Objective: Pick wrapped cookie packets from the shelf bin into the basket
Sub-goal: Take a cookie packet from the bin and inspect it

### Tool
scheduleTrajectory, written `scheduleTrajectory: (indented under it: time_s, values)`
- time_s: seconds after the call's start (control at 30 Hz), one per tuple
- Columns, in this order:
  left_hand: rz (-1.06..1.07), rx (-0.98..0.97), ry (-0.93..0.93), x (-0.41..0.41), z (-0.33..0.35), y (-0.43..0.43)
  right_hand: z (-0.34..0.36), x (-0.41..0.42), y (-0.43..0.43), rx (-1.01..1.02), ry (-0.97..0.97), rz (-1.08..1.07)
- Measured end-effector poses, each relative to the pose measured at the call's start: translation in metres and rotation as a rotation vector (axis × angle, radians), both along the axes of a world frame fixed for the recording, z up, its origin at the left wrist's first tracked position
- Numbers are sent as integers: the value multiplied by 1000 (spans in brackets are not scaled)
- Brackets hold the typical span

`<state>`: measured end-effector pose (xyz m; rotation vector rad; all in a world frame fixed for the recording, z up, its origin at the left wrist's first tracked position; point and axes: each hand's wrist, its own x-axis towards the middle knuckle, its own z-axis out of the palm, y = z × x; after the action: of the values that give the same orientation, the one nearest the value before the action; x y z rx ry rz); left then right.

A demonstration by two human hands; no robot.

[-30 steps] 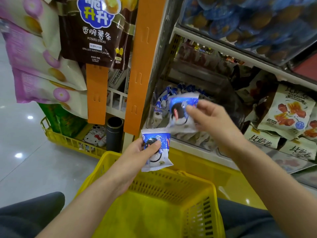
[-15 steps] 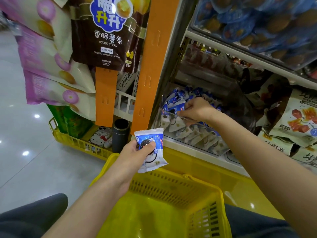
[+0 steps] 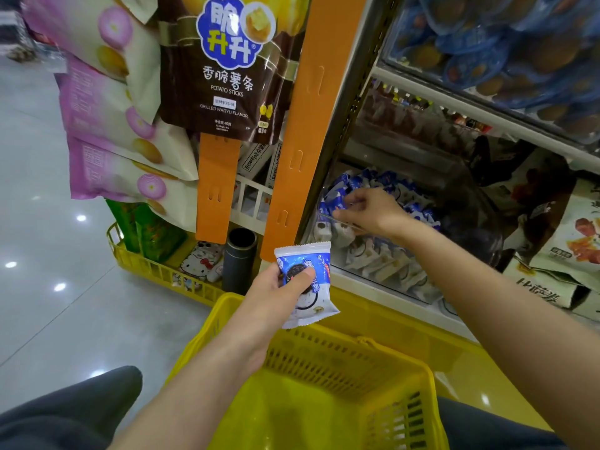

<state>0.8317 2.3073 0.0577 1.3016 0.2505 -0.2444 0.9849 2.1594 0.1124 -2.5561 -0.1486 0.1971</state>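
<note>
Currently, the left hand [image 3: 276, 290] grips a blue-and-white wrapped cookie packet [image 3: 306, 284], thumb on its face, above the yellow plastic mesh basket [image 3: 341, 362], not yet dropped in. Further right, the right hand [image 3: 376, 212] reaches into the clear plastic shelf bin [image 3: 373, 264] of matching packets [image 3: 373, 183], fingers curled among them; cannot tell if one is gripped. Next likely: pinch one packet free, then release both over the basket.

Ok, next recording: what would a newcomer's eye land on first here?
Probably the blue-and-white cookie packet that the left hand grips mid-frame, over the yellow basket. Next comes the right hand, down among matching packets in the clear shelf bin, right of centre. The big brown potato sticks bag hangs at the top, left of the orange upright.
</note>
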Motion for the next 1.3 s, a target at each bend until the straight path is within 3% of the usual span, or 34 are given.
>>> scheduleTrajectory:
  time_s: [0.13,0.27,0.43,0.57,0.7,0.83,0.87,0.93,1.0,1.03,1.2,1.3]
  values:
    - [-5,-6,-2,1,0,-2,-1,-1,2,18,-47,36]
    - [-1,-18,14,1,0,-2,13,7,-8,84,36,-3]
    - [-7,-35,12,3,0,-4,12,12,-11,-85,139,45]
    - [1,-41,5,4,0,-6,1,15,-2,-195,71,90]
    - [4,-20,-1,6,0,-7,-6,17,0,-57,15,56]
    - [11,-27,-7,8,0,-8,-2,8,-2,116,137,-18]
    - [9,-24,-7,8,-1,-8,-1,5,-3,108,93,-30]
    - [15,-24,4,10,-3,-9,1,-11,-6,74,-174,-30]
    - [31,-28,26,11,-5,-12,0,-39,-8,170,-442,16]
    - [36,-36,35,12,-7,-13,-3,-54,-10,249,-480,52]
    - [-1,20,-21,3,-13,-26,-35,-116,-19,403,-146,156]
    - [-39,85,-86,-1,-19,-34,-53,-125,-24,619,34,72]
